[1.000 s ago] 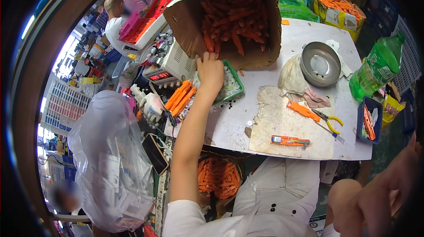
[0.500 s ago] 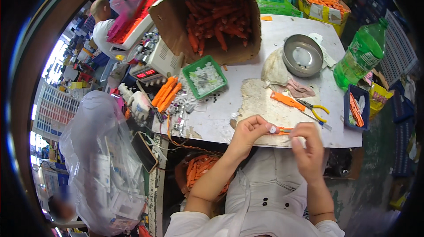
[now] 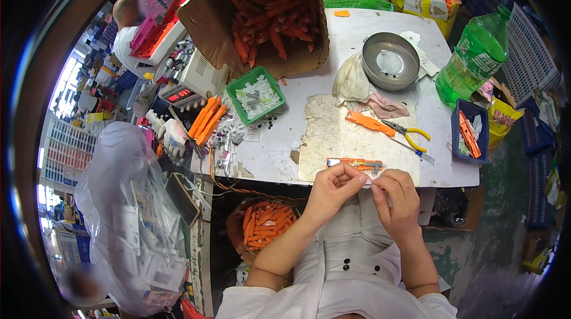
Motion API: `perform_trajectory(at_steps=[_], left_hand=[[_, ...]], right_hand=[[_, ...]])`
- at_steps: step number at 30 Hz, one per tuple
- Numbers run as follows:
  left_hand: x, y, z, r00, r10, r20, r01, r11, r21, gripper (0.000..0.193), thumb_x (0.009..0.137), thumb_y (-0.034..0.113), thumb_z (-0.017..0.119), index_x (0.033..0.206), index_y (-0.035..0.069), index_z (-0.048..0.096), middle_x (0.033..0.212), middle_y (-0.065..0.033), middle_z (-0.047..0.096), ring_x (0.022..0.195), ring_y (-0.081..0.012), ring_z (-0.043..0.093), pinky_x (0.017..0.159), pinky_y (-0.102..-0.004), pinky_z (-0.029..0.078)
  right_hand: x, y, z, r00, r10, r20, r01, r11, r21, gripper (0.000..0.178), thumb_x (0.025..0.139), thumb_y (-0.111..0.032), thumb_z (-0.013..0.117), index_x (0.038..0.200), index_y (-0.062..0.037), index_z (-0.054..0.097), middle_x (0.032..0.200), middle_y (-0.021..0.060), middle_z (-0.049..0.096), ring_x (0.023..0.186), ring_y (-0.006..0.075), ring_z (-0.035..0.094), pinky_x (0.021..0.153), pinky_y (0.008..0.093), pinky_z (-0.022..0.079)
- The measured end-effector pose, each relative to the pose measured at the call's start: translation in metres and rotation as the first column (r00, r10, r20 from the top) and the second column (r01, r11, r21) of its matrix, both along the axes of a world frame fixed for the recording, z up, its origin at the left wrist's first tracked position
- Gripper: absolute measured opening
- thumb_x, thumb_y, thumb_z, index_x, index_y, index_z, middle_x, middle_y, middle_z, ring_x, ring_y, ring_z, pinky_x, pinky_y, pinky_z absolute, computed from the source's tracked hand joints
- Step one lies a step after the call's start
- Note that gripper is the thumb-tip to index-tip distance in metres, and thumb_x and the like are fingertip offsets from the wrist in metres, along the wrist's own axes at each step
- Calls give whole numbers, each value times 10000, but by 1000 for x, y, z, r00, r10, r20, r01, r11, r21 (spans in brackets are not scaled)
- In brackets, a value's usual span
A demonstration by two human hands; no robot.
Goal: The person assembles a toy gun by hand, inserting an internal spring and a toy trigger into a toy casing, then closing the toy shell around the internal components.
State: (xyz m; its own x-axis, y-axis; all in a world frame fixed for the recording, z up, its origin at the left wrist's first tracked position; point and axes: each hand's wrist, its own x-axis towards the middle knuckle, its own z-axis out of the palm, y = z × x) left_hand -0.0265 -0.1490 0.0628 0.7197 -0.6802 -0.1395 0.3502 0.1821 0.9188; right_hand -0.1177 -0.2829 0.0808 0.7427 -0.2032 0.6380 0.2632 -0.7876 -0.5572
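My left hand (image 3: 336, 193) and my right hand (image 3: 396, 200) meet at the table's near edge. Their thumbs and forefingers pinch together around a small white piece (image 3: 367, 183), mostly covered by the fingertips. Just beyond the hands, an open orange casing (image 3: 355, 163) with small parts inside lies on the worn pale mat (image 3: 321, 132). Farther back on the mat are another orange casing (image 3: 370, 121), yellow-handled pliers (image 3: 410, 133) and a thin blue-tipped tool (image 3: 421, 154).
Behind stands a cardboard box (image 3: 193, 19) of orange casings. Nearby are a green tray (image 3: 278, 104) of white pieces, a metal bowl (image 3: 364, 60), a cloth (image 3: 351, 81), a green bottle (image 3: 476, 57), a dark blue bin (image 3: 459, 151) and a power supply (image 3: 205, 75).
My right hand has moved from beside the orange casing toward me and now meets my left hand at the white piece. The casing lies uncovered on the mat. The view has shifted slightly.
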Motion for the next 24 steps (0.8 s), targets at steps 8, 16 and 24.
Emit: perform_trajectory(at_steps=[8, 16, 24], left_hand=[[3, 2, 0, 999, -13, 41, 10, 997, 72, 84, 885, 72, 632, 904, -2, 600, 871, -12, 635, 781, -23, 559, 704, -172, 443], [8, 8, 2, 996, 1, 91, -11, 994, 104, 89, 877, 76, 641, 884, -4, 603, 856, -14, 636, 776, -39, 560, 708, -180, 447], [10, 10, 2, 992, -30, 126, 14, 992, 129, 107, 873, 87, 646, 882, -13, 608, 843, -16, 639, 780, -50, 569, 714, -195, 458]], right_hand=[[1, -2, 1, 999, 11, -32, -13, 998, -56, 206, 750, -7, 682, 930, -15, 582, 934, 113, 559, 837, 285, 567, 729, 363, 479], [2, 0, 1, 997, 30, -75, -35, 997, -63, 209, 753, -8, 685, 933, -12, 579, 940, 118, 558, 827, 284, 564, 720, 361, 475], [4, 2, -1, 995, 42, -88, -47, 997, -60, 215, 753, -8, 686, 939, -13, 579, 952, 120, 557, 831, 285, 564, 719, 364, 473]])
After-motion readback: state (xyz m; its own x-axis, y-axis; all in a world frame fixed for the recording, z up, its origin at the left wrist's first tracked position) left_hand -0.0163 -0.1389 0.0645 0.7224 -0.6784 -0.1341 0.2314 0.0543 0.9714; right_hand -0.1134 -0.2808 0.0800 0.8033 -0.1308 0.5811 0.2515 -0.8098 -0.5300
